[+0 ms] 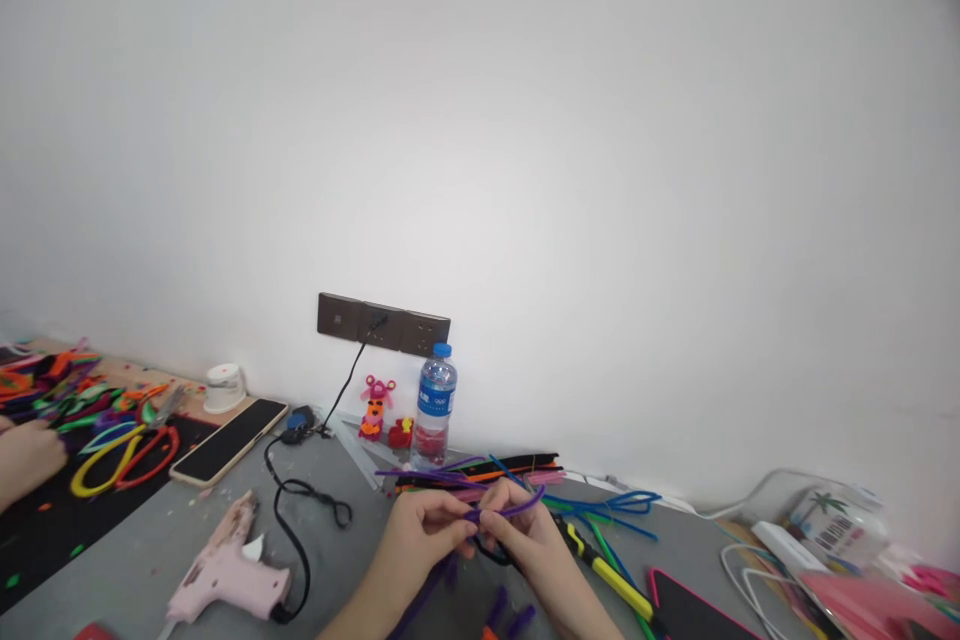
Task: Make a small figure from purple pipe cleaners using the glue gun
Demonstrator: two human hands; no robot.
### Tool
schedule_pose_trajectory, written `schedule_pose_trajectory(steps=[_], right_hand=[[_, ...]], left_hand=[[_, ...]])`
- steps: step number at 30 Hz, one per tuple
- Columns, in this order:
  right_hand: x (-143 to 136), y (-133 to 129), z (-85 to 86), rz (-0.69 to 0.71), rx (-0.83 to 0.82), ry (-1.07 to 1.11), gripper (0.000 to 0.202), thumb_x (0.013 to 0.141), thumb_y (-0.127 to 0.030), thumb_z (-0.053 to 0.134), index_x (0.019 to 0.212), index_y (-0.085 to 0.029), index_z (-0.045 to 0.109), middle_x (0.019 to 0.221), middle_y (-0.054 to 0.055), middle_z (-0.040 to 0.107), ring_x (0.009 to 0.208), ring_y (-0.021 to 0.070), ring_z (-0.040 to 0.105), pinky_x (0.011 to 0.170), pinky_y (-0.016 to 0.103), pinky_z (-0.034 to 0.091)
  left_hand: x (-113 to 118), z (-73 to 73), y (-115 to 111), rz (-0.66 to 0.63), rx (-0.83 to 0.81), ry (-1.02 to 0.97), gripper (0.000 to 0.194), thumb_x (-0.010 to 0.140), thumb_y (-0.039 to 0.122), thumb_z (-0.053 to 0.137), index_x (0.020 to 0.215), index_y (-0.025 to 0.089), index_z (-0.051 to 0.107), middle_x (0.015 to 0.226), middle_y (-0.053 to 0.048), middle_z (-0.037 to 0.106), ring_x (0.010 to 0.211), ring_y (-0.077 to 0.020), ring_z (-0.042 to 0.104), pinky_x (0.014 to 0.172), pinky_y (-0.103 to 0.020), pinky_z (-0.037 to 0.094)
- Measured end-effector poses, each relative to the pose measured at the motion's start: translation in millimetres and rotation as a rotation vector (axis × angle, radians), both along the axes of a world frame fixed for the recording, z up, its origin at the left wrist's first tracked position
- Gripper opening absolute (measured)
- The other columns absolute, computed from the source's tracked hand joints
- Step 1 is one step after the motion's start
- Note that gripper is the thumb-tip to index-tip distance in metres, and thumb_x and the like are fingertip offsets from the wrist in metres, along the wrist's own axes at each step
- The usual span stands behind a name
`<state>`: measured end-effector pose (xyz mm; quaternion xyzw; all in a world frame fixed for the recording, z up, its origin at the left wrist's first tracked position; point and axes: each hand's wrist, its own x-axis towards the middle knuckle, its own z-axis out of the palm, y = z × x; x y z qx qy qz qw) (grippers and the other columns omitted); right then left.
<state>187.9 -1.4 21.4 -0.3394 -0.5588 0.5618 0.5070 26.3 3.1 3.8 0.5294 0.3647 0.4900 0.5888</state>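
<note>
Both of my hands meet low in the middle of the view over a grey table [135,560]. My left hand [417,532] and my right hand [525,538] pinch the same purple pipe cleaner [516,506], which curves up to the right between the fingertips. A dark loop hangs just under my fingers. Behind my hands lies a bundle of pipe cleaners [480,470] in purple, orange, black, blue and green. Short purple pieces [504,612] lie on the table near my wrists.
A pink glue gun [225,570] with a black cord lies at the left, a phone [229,440] behind it. A water bottle [436,405] and a small pink figure [373,407] stand by the wall sockets. Another person's hand [22,460] rests at far left among pipe cleaners. Yellow-handled pliers [611,575] lie right.
</note>
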Motion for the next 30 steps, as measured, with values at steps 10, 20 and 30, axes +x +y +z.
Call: schedule_pose_trajectory(steps=[10,20,30], right_hand=[[-0.8,-0.7,2.4,0.020,-0.027,0.024,0.037,0.071,-0.049,0.076,0.069,-0.017,0.057,0.066,-0.002,0.055,0.054,0.0109,0.048,0.055,0.024,0.036],[0.3,-1.8,3.0,0.013,-0.054,0.006,0.036,0.074,-0.050,0.072,0.072,-0.017,0.059,0.066,-0.001,0.059,0.057,0.0128,0.053,0.059,0.026,0.039],[3.0,1.9,-5.1,0.007,-0.127,-0.054,0.045,0.069,-0.056,0.074,0.063,-0.018,0.049,0.051,-0.006,0.049,0.046,0.0083,0.041,0.050,0.021,0.030]], left_hand=[[-4.4,9.7,-5.9,0.043,0.193,0.241,0.019,0.073,0.033,0.071,0.071,0.014,0.071,0.062,-0.006,0.072,0.058,-0.0210,0.068,0.056,-0.025,0.049],[-6.9,10.4,-4.3,0.136,0.263,0.366,0.015,0.075,0.030,0.068,0.071,0.016,0.073,0.054,-0.004,0.068,0.051,-0.0193,0.063,0.052,-0.024,0.042],[-11.8,14.5,-10.3,0.151,0.471,0.550,0.012,0.082,0.022,0.059,0.075,0.020,0.069,0.064,-0.002,0.068,0.059,-0.0163,0.060,0.059,-0.024,0.040]])
